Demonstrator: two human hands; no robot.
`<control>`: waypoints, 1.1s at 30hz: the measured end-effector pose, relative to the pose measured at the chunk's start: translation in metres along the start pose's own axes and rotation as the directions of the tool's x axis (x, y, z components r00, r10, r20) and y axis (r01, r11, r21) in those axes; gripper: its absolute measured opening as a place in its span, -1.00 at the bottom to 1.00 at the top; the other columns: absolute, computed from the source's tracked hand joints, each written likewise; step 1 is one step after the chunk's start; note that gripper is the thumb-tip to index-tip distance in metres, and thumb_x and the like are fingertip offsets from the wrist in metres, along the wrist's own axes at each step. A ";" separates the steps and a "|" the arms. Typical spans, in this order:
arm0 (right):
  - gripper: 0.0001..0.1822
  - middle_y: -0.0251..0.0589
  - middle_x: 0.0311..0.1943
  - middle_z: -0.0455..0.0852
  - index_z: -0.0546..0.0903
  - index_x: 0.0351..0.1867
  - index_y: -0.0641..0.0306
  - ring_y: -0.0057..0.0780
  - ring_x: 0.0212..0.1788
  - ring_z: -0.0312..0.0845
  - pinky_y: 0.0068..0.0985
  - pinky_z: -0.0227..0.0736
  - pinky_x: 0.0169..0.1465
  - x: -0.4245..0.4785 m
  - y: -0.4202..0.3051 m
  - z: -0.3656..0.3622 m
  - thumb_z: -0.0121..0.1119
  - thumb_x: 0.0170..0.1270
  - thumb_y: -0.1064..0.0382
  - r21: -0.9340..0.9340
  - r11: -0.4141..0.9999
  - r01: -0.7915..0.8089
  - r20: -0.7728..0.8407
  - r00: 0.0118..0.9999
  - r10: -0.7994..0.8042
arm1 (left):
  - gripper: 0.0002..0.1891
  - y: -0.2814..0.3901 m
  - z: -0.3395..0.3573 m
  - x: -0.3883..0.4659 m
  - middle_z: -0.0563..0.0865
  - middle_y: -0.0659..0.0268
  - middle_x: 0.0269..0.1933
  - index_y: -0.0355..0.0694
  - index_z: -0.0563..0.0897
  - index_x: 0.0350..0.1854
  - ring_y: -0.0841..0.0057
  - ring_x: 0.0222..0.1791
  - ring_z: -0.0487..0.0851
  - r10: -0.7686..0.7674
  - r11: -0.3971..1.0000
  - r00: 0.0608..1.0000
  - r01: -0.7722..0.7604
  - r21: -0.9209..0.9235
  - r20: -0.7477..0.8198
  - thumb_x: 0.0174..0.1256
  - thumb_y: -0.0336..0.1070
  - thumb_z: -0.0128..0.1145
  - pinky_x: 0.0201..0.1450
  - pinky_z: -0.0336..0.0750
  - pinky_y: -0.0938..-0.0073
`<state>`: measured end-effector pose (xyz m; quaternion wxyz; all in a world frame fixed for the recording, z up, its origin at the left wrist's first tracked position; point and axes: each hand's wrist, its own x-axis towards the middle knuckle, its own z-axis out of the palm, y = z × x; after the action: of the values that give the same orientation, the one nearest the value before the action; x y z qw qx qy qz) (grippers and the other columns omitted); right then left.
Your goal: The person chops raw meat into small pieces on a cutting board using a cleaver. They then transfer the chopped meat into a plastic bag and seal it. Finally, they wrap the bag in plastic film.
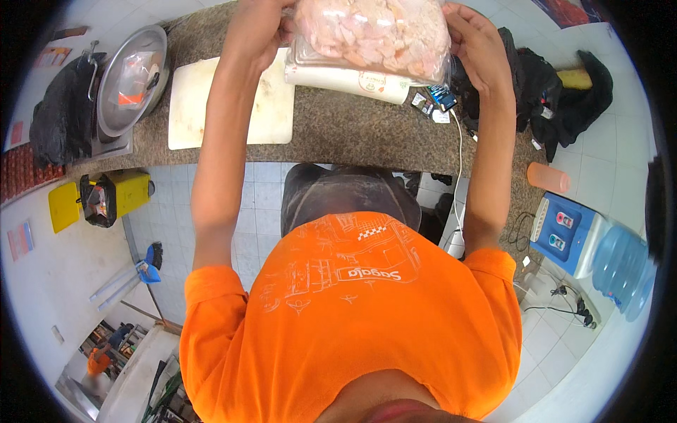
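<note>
Between my two hands is a clear plastic-wrapped pack of pale pink chopped raw meat (pixel 373 37), raised above the far side of the counter. My left hand (pixel 264 26) grips its left end, with the fingertips partly cut off by the top of the picture. On the opposite end, my right hand (pixel 476 45) has its fingers along the wrapped edge. Just below the pack lies a white roll of printed film or bags (pixel 349 82), partly covered by it. A stained white cutting board (pixel 272 113) lies beneath my left forearm.
A large metal bowl (pixel 111 113) holding a plastic packet stands at the left by a faucet (pixel 92 69). Cards and a small device (pixel 441 98) with a white cable lie right of the roll. Black cloth or bags (pixel 534 95), an orange tumbler (pixel 548 177) and a water dispenser (pixel 566 232) are farther right.
</note>
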<state>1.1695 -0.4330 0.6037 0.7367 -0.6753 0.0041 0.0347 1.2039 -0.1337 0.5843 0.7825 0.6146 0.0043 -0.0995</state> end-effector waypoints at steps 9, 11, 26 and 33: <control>-0.82 -0.53 -0.38 0.64 0.69 -0.09 0.26 -0.79 -0.42 0.40 -0.73 0.26 -0.35 -0.101 0.134 0.020 0.22 0.40 0.23 0.001 0.952 -0.307 -0.127 0.944 0.305 | -0.79 -0.105 -0.031 -0.112 0.66 0.46 -0.37 -0.22 0.67 -0.23 0.75 -0.51 0.49 -0.362 0.927 0.924 0.371 0.058 -0.125 0.48 -0.20 0.09 -0.46 0.35 0.69; -0.83 -0.42 -0.31 0.68 0.67 -0.07 0.29 -0.70 -0.29 0.51 -0.66 0.39 -0.18 -0.124 0.162 0.035 0.20 0.43 0.26 -0.009 0.938 -0.347 -0.122 0.931 0.343 | -0.80 -0.141 -0.041 -0.130 0.59 0.50 -0.50 -0.16 0.64 -0.34 0.78 -0.62 0.41 -0.404 0.905 0.897 0.420 0.063 -0.180 0.47 -0.21 0.12 -0.59 0.24 0.69; -0.79 -0.33 -0.24 0.71 0.63 -0.05 0.35 -0.60 -0.21 0.55 -0.56 0.44 -0.07 -0.128 0.299 0.033 0.15 0.47 0.24 -0.051 0.935 -0.350 -0.213 0.919 0.332 | -0.83 -0.243 -0.071 -0.123 0.61 0.43 -0.49 -0.21 0.65 -0.33 0.65 -0.58 0.54 -0.395 0.896 0.907 0.415 0.157 -0.145 0.42 -0.29 0.08 -0.51 0.42 0.61; -0.76 -0.31 -0.22 0.71 0.64 -0.01 0.38 -0.59 -0.18 0.57 -0.56 0.44 -0.05 -0.121 0.295 0.032 0.14 0.46 0.25 -0.047 0.935 -0.352 -0.211 0.918 0.336 | -0.46 -0.248 -0.129 -0.044 0.75 0.12 -0.23 -0.44 0.70 -0.09 0.40 -0.28 0.71 0.098 0.820 0.813 0.260 0.509 -0.574 0.31 0.08 0.28 -0.18 0.58 0.36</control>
<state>1.0303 -0.3817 0.3192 0.6860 -0.6944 0.1952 0.0958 1.1353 -0.0582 0.3199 0.5201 0.8179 0.2388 0.0597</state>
